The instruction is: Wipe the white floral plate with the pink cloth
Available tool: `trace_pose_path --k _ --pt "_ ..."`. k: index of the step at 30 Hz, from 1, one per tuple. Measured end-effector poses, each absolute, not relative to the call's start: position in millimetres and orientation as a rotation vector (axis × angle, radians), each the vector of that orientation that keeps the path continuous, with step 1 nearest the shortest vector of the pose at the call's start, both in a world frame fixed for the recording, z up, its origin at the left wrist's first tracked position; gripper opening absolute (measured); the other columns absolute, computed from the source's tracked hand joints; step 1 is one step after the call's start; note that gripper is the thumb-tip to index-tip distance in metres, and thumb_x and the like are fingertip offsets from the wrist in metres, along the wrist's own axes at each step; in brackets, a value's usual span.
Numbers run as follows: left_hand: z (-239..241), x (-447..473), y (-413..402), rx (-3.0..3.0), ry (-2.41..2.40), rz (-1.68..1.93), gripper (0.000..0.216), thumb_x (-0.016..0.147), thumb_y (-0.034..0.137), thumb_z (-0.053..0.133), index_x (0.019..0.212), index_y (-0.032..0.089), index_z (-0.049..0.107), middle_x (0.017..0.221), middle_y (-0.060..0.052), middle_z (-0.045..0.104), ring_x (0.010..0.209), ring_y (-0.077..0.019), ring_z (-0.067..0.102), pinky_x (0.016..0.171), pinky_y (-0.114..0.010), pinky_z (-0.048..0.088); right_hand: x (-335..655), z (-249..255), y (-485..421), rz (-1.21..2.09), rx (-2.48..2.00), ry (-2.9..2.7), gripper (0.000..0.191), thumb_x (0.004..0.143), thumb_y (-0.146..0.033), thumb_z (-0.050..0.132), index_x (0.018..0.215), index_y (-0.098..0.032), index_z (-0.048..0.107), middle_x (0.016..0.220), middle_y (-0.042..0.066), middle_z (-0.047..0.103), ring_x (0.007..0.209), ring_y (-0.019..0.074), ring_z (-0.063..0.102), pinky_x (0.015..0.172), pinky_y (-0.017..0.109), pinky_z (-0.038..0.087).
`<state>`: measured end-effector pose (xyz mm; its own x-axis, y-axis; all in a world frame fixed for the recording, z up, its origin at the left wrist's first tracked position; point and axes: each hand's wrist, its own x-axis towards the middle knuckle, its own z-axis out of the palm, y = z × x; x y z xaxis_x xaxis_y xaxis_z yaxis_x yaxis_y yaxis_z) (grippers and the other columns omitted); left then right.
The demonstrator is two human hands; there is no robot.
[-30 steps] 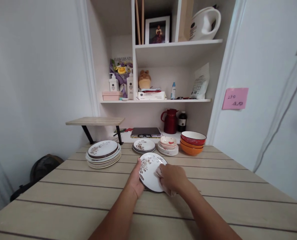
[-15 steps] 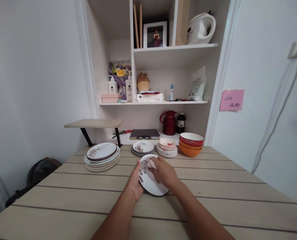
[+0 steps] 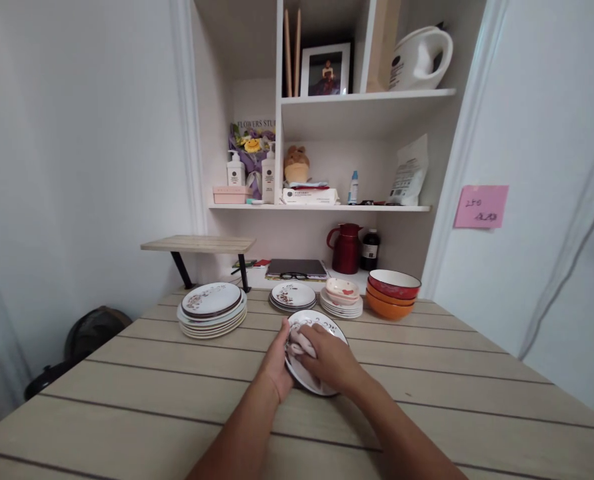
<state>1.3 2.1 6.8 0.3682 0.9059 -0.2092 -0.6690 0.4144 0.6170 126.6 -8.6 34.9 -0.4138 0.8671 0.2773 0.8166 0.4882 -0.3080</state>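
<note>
A white plate [image 3: 311,381] with a dark rim and a floral pattern is tilted toward me above the table. My left hand [image 3: 278,363] grips its left edge, thumb along the rim and the other fingers hidden beneath. Bunched in my right hand [image 3: 331,357] is a pale pinkish cloth [image 3: 301,341], pressed on the plate's face. Just behind stands a short stack of similar small plates [image 3: 293,295]. A taller stack of larger plates [image 3: 211,301] is on the left.
Small pink-patterned dishes [image 3: 341,288] sit on white saucers [image 3: 344,310], beside stacked red and orange bowls [image 3: 391,305]. A low wooden riser [image 3: 199,244] stands at the back left. Behind the table are a red jug [image 3: 345,250], a dark bottle [image 3: 370,250] and a laptop [image 3: 297,268].
The plate has turned in my left hand, its pattern now showing along the top. The cloth has shifted toward the plate's left side. The whole view has swung slightly left.
</note>
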Motion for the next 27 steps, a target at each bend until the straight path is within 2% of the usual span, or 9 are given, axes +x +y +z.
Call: trace_pose_path --k 3,6,10,12,14,19,24,27 --pt "6.5 2.3 2.7 0.486 0.589 1.081 0.062 0.073 0.055 0.058 0.117 0.011 0.057 0.101 -0.014 0.069 0.095 -0.0289 0.064 0.088 -0.040 0.044 131.0 36.7 3.0 0.148 -1.510 -2.221 0.031 0.082 -0.039 0.049 0.112 -0.030 0.050 0.107 0.004 0.055 0.088 0.0179 0.056 0.063 0.025 0.030" --pt "4.2 2.9 3.6 0.506 0.581 1.071 0.062 0.074 0.055 0.057 0.118 0.012 0.056 0.105 -0.014 0.068 0.098 -0.0296 0.063 0.090 -0.041 0.043 149.7 37.6 10.3 0.127 -1.747 -2.139 0.031 0.083 -0.037 0.045 0.113 -0.028 0.049 0.110 0.007 0.055 0.087 0.0198 0.056 0.061 0.026 0.029" --pt "0.6 2.6 5.1 0.507 0.548 1.050 0.064 0.074 0.057 0.055 0.120 0.011 0.055 0.110 -0.015 0.066 0.101 -0.0301 0.061 0.093 -0.042 0.041 164.9 37.7 0.4 0.152 -1.825 -2.294 0.020 0.075 -0.031 0.053 0.094 -0.024 0.057 0.096 0.006 0.062 0.081 0.0211 0.057 0.058 0.026 0.026" --pt "-0.1 1.9 5.7 0.504 0.506 1.051 0.064 0.075 0.056 0.054 0.120 0.011 0.055 0.110 -0.015 0.066 0.101 -0.0299 0.061 0.094 -0.041 0.041 160.4 37.5 -9.9 0.219 -1.685 -2.435 0.017 0.070 -0.031 0.058 0.086 -0.025 0.058 0.088 0.002 0.064 0.077 0.0191 0.056 0.058 0.026 0.025" --pt "0.3 1.0 5.9 0.498 0.484 1.046 0.065 0.075 0.057 0.054 0.120 0.010 0.055 0.108 -0.016 0.067 0.101 -0.0297 0.062 0.094 -0.041 0.041 148.9 37.0 -17.8 0.284 -1.487 -2.520 0.014 0.071 -0.032 0.058 0.083 -0.025 0.058 0.087 0.000 0.065 0.076 0.0172 0.055 0.059 0.025 0.026" --pt "3.2 -0.2 5.3 0.486 0.565 1.026 0.066 0.072 0.058 0.057 0.116 0.010 0.057 0.103 -0.014 0.069 0.099 -0.0287 0.062 0.093 -0.040 0.042 124.5 34.6 -9.4 0.223 -1.350 -2.329 0.018 0.079 -0.038 0.052 0.088 -0.023 0.055 0.091 0.002 0.062 0.081 0.0162 0.054 0.064 0.024 0.028" --pt "2.6 2.3 5.6 0.510 0.575 1.047 0.064 0.073 0.059 0.056 0.118 0.013 0.057 0.108 -0.013 0.067 0.101 -0.0293 0.062 0.093 -0.042 0.041 146.9 35.6 13.3 0.140 -1.692 -2.146 0.025 0.083 -0.041 0.045 0.099 -0.023 0.053 0.099 0.006 0.061 0.085 0.0183 0.055 0.063 0.025 0.028" --pt "0.7 3.0 6.1 0.517 0.551 1.034 0.065 0.074 0.059 0.055 0.119 0.013 0.056 0.111 -0.014 0.066 0.103 -0.0301 0.061 0.094 -0.043 0.040 164.0 37.9 10.6 0.161 -1.823 -2.228 0.024 0.080 -0.039 0.048 0.096 -0.023 0.054 0.098 0.007 0.064 0.084 0.0208 0.056 0.059 0.026 0.026"
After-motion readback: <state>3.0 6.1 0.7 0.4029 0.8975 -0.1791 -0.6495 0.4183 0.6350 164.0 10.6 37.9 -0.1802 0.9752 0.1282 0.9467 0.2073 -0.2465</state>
